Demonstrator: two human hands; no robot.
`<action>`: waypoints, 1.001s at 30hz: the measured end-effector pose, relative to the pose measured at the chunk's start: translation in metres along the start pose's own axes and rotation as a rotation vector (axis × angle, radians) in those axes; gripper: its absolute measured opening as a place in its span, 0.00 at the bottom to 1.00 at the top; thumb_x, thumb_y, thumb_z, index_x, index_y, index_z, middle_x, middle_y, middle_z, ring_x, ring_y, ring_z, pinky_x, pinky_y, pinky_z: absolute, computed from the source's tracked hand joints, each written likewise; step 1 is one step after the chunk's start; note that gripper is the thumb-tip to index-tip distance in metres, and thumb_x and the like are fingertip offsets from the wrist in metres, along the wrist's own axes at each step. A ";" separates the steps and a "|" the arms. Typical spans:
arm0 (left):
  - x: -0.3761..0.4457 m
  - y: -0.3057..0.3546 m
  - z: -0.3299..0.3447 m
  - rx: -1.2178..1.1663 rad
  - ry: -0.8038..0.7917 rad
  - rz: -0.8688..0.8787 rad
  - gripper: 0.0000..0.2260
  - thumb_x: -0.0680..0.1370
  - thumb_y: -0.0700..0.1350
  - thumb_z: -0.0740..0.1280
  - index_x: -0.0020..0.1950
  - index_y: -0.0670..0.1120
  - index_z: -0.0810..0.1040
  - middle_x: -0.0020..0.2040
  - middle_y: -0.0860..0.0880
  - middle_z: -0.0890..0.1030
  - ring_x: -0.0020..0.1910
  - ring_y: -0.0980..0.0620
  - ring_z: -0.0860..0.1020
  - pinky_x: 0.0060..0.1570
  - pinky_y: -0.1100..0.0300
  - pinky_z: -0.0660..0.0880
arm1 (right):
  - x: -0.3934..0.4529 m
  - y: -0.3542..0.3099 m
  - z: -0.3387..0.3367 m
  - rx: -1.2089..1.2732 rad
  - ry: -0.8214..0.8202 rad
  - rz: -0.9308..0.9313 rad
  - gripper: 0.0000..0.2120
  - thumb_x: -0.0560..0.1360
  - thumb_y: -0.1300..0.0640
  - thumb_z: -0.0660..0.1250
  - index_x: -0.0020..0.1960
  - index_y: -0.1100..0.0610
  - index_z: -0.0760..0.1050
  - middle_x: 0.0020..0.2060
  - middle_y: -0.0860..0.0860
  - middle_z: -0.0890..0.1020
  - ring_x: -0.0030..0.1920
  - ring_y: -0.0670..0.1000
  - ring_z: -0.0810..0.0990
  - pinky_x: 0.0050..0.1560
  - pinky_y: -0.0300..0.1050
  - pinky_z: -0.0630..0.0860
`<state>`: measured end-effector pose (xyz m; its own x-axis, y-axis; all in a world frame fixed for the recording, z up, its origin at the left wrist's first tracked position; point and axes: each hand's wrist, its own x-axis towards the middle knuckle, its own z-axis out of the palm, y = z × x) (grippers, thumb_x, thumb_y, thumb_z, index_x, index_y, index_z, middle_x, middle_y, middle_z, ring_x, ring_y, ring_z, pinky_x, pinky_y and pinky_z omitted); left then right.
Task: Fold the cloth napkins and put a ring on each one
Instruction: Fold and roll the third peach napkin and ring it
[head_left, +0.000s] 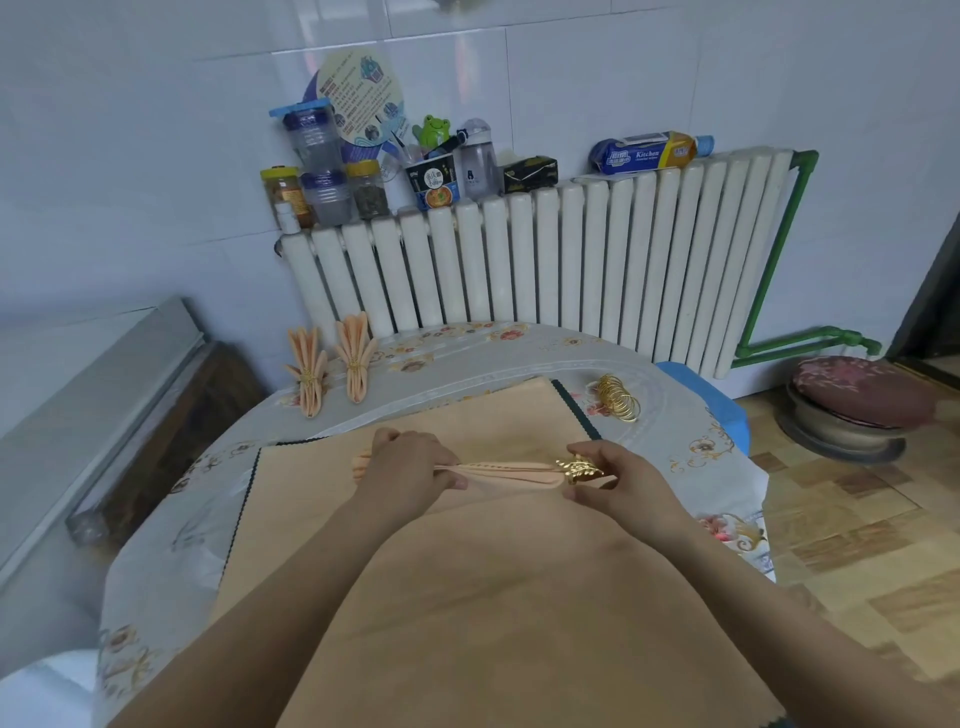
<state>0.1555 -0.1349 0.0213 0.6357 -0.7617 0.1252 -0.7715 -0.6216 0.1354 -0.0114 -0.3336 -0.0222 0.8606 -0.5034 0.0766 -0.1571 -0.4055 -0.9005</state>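
A pleated peach napkin (511, 473) lies sideways over a stack of flat peach napkins (467, 597). My left hand (410, 470) grips its left end, fingers curled round the folds. My right hand (618, 480) pinches a gold leaf-shaped ring (579, 467) that sits around the napkin's right end. Two finished napkins, one (309, 371) and another (356, 358), each fanned out with a gold ring round it, lie at the table's far left. A pile of several gold rings (618, 397) rests at the far right of the table.
The round table (701, 452) carries a floral cloth. A white radiator (545, 265) stands behind it with jars, cups and a tissue pack on top. A cushioned stool (852, 402) is on the floor at right, a low cabinet (156, 415) at left.
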 end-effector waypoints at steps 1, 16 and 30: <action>-0.003 0.001 -0.001 0.002 0.003 0.015 0.10 0.76 0.55 0.65 0.55 0.58 0.81 0.54 0.56 0.80 0.58 0.56 0.72 0.55 0.58 0.54 | 0.000 -0.001 0.001 -0.012 -0.028 -0.009 0.20 0.67 0.58 0.76 0.55 0.45 0.75 0.47 0.43 0.81 0.46 0.38 0.78 0.42 0.25 0.70; -0.068 0.011 -0.012 -0.038 0.060 0.140 0.08 0.73 0.55 0.69 0.50 0.57 0.83 0.51 0.57 0.81 0.55 0.58 0.72 0.57 0.59 0.53 | -0.038 -0.060 0.058 -0.655 -0.252 -0.310 0.23 0.66 0.41 0.72 0.56 0.48 0.71 0.50 0.47 0.81 0.49 0.50 0.77 0.40 0.42 0.66; -0.088 0.002 -0.001 -0.153 -0.024 0.255 0.07 0.71 0.47 0.72 0.47 0.50 0.85 0.48 0.53 0.82 0.54 0.57 0.71 0.57 0.60 0.60 | -0.065 -0.064 0.087 -0.646 -0.257 -0.215 0.23 0.65 0.37 0.71 0.52 0.50 0.72 0.47 0.46 0.82 0.49 0.50 0.78 0.40 0.43 0.65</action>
<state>0.0985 -0.0688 0.0119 0.4194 -0.8951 0.1511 -0.8925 -0.3762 0.2490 -0.0149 -0.2088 -0.0065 0.9788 -0.1992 0.0486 -0.1583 -0.8847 -0.4385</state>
